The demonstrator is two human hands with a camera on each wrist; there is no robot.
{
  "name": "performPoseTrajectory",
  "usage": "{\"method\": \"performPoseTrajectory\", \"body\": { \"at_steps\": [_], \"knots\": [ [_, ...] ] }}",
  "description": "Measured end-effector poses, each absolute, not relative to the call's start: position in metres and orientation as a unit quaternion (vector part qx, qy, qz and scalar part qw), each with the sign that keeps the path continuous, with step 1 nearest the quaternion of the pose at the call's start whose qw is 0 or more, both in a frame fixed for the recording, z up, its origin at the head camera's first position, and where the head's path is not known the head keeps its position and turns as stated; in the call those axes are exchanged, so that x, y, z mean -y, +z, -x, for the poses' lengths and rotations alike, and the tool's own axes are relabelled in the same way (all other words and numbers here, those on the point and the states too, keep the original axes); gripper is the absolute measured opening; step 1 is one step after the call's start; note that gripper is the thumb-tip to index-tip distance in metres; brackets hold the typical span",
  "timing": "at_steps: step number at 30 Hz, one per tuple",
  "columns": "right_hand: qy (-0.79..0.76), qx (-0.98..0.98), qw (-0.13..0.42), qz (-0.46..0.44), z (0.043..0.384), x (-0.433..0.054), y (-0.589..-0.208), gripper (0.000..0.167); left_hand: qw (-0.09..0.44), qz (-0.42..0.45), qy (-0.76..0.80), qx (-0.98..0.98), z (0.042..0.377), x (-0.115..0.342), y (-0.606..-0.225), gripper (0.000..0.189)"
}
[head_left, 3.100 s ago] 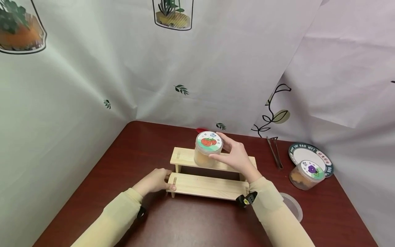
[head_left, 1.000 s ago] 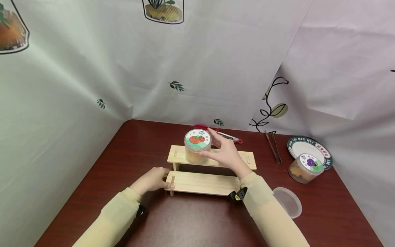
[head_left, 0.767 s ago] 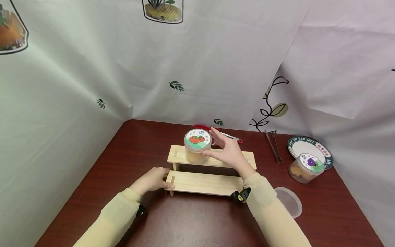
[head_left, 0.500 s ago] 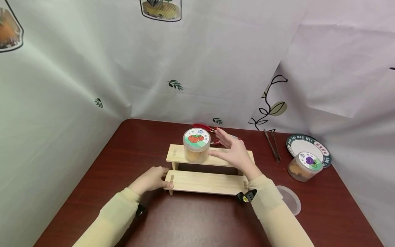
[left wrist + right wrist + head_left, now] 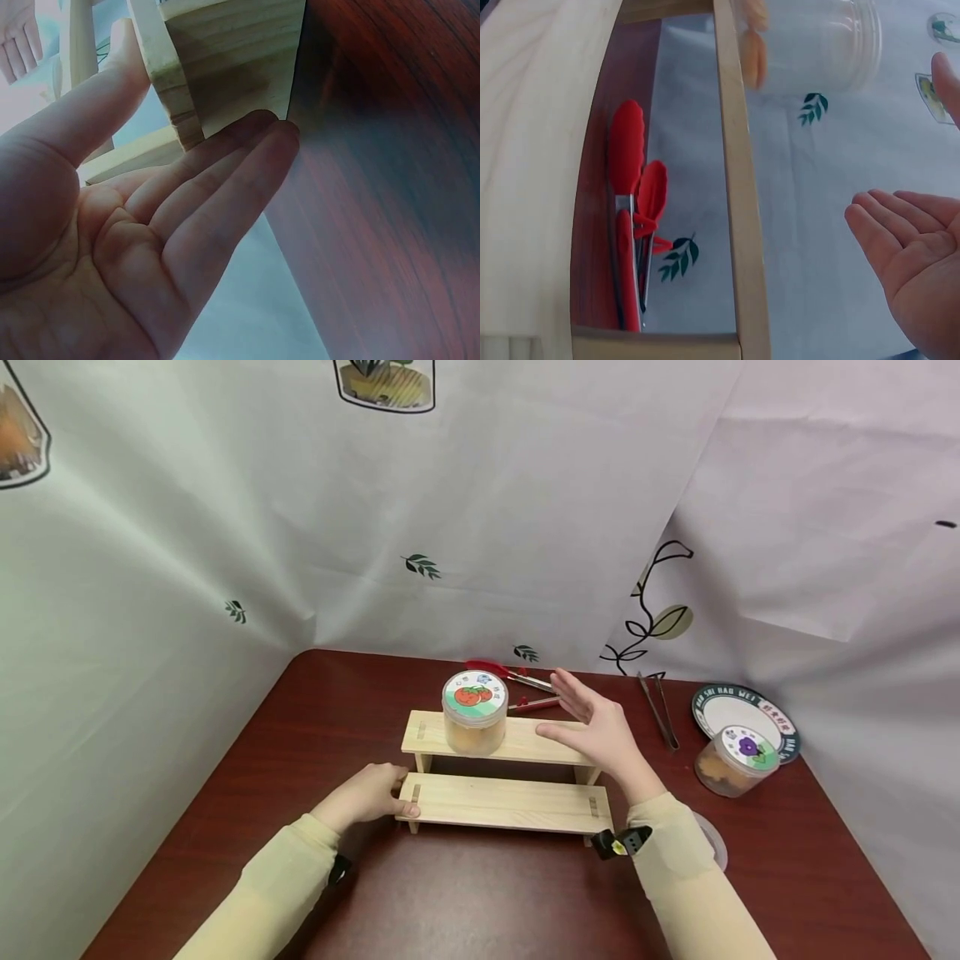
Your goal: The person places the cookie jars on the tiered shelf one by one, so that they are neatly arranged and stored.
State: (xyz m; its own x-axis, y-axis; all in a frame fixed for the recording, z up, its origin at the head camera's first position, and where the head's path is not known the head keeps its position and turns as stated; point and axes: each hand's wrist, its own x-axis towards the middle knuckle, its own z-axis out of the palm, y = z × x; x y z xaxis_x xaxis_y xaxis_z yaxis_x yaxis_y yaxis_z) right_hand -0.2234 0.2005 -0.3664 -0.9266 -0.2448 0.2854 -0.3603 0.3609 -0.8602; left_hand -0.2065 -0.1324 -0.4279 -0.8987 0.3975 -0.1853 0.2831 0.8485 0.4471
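Note:
A two-step wooden rack (image 5: 510, 802) stands on the dark table. On its upper step sits a clear plastic jar (image 5: 476, 742) with a tomato-print lid and pale orange food inside. My left hand (image 5: 367, 795) holds the rack's left end, thumb on the lower step and fingers along the side panel; the left wrist view shows those fingers (image 5: 217, 195) against the wood. To the right of the jar my right hand (image 5: 600, 735) hovers over the upper step, its fingers apart from the jar. In the right wrist view that hand (image 5: 922, 262) holds nothing.
Red-tipped tongs (image 5: 487, 667) lie behind the rack, and metal tongs (image 5: 660, 714) farther right. A second jar (image 5: 731, 768) with a purple-print lid is near a rimmed plate (image 5: 738, 714). A clear lid (image 5: 712, 841) lies partly behind the right sleeve.
My right hand held the tomato-lid jar, shifted it left along the upper step, then released it and drew away to the right. My left hand has stayed on the rack's left end.

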Motion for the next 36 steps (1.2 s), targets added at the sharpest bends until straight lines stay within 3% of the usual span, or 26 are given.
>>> {"method": "performPoseTrajectory", "body": {
  "at_steps": [9,18,36],
  "knots": [
    [0.523,0.832,0.048,-0.18,0.217,-0.221,-0.365,0.082,0.139,-0.181,0.205,-0.952,0.206,0.134,-0.426,0.049],
    [0.484,0.857,0.083,-0.158,0.207,-0.257,-0.366,0.081,0.136,-0.185,0.209,-0.951,0.207,0.134,-0.427,0.048],
    [0.486,0.856,0.102,-0.143,0.19,-0.293,-0.364,0.077,0.139,-0.184,0.206,-0.951,0.207,0.134,-0.43,0.051]
  ]
}}
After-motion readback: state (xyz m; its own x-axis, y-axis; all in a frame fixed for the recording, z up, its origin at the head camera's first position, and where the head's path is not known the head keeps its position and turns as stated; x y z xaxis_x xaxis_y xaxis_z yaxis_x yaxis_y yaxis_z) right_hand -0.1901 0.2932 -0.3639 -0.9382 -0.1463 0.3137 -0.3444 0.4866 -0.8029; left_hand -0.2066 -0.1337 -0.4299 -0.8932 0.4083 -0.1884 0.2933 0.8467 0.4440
